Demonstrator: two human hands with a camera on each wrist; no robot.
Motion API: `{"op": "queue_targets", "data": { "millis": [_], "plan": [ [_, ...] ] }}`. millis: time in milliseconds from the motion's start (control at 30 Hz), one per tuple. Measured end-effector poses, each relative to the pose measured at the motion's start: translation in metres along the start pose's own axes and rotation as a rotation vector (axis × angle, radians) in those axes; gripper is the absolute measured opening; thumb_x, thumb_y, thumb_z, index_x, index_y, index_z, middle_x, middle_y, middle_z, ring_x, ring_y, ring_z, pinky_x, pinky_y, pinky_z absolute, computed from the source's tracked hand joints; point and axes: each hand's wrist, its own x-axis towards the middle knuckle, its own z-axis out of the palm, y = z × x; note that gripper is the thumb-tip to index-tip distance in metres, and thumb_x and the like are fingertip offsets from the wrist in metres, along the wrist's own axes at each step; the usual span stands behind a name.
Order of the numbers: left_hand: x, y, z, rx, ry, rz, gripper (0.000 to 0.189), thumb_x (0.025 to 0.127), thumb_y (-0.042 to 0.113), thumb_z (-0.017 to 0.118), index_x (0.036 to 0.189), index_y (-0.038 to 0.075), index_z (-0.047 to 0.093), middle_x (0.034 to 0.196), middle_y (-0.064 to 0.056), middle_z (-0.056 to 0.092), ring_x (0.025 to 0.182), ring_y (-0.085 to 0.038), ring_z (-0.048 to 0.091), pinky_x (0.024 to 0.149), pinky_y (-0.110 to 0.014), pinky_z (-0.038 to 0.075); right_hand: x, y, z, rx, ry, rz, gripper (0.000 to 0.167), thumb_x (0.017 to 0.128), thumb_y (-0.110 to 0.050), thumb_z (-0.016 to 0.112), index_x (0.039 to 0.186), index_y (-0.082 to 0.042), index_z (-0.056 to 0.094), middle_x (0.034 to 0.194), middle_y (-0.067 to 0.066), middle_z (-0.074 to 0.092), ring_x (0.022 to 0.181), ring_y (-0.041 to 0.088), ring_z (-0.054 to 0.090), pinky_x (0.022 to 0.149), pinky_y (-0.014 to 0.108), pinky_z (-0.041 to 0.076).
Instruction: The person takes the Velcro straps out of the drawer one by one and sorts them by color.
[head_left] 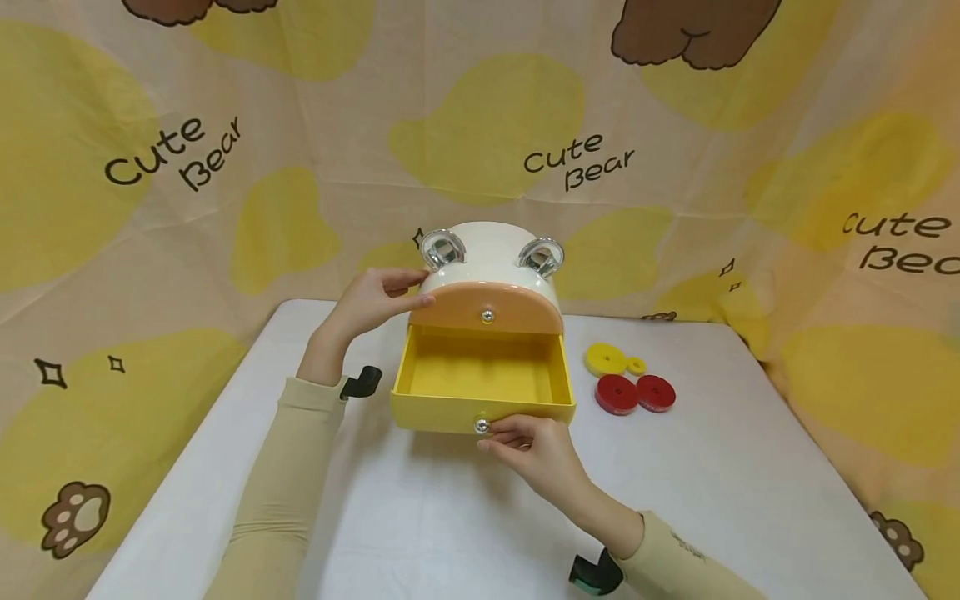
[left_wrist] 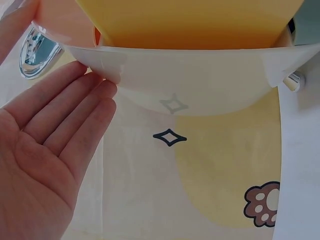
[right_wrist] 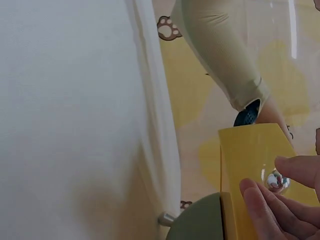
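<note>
- A rounded cabinet (head_left: 498, 243) with a white shell stands towards the far side of the white-covered bench (head_left: 750, 483), between the two hands.
- Two shiny silver ear-like loops, one on the left (head_left: 446, 248) and one on the right (head_left: 542, 257), stick up from its top.
- Its upper front (head_left: 450, 310) is peach-orange and curved, with a small round silver knob (head_left: 487, 317) near its lower edge.
- Below that, the yellow drawer (head_left: 431, 412) juts out towards the person, its yellow floor and side walls showing.
- The left hand (head_left: 378, 293) is at the cabinet's left side: the thumb lies over the left edge of the peach front, while the other fingers, nearly straight and side by side in the left wrist view, meet the shell; thumb and fingers are apart.
- The right hand (head_left: 536, 454) is at the drawer's silver lower knob (head_left: 482, 426), with the thumb to one side of it and the fingers to the other; I cannot tell whether they pinch it.
- To the right of the cabinet lie four discs: a large yellow disc (head_left: 604, 359) with a small yellow disc (head_left: 636, 366) at its side, and in front of them two red discs (head_left: 617, 394) close together.
- Behind hangs a yellow-blotched cloth (head_left: 480, 125) printed "Cute Bear".
- Both arms wear beige sleeves (head_left: 277, 475).
</note>
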Motion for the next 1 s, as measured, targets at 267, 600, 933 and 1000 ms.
{"op": "queue_targets", "data": {
  "millis": [267, 600, 933, 1000],
  "plan": [
    [0.001, -0.001, 0.000, -0.007, -0.004, -0.002, 0.063, 0.074, 0.054, 0.075, 0.126, 0.020, 0.063, 0.131, -0.003, 0.060, 0.119, -0.029, 0.057, 0.103, -0.043, 0.046, 0.004, 0.000, 0.003, -0.023, 0.075, 0.016, 0.014, 0.076, -0.028, 0.080, 0.083, -0.017, 0.076, 0.076, -0.008, 0.073, 0.063, 0.000, 0.065, 0.061, 0.018, 0.056],
    [0.002, -0.002, 0.001, -0.008, 0.001, -0.005, 0.061, 0.074, 0.052, 0.076, 0.125, 0.021, 0.064, 0.130, -0.002, 0.060, 0.119, -0.029, 0.057, 0.102, -0.040, 0.047, 0.018, 0.006, 0.006, -0.054, 0.169, -0.001, 0.013, 0.075, -0.029, 0.081, 0.078, -0.018, 0.076, 0.069, -0.011, 0.070, 0.060, -0.001, 0.064, 0.058, 0.018, 0.056],
    [0.000, -0.001, 0.001, -0.005, 0.005, 0.013, 0.059, 0.075, 0.050, 0.076, 0.125, 0.020, 0.064, 0.129, 0.000, 0.061, 0.117, -0.023, 0.059, 0.101, -0.036, 0.048, 0.034, 0.015, 0.008, -0.037, 0.230, 0.000, 0.016, 0.075, -0.032, 0.080, 0.077, -0.017, 0.076, 0.068, -0.011, 0.069, 0.060, 0.001, 0.064, 0.057, 0.019, 0.056],
    [0.000, 0.000, 0.001, -0.004, 0.004, 0.015, 0.059, 0.075, 0.050, 0.076, 0.125, 0.019, 0.064, 0.128, -0.001, 0.062, 0.117, -0.022, 0.059, 0.101, -0.037, 0.048, 0.038, 0.017, 0.009, -0.035, 0.237, 0.004, 0.016, 0.075, -0.032, 0.080, 0.077, -0.017, 0.076, 0.068, -0.011, 0.069, 0.061, 0.002, 0.064, 0.057, 0.019, 0.056]
  ]
}}
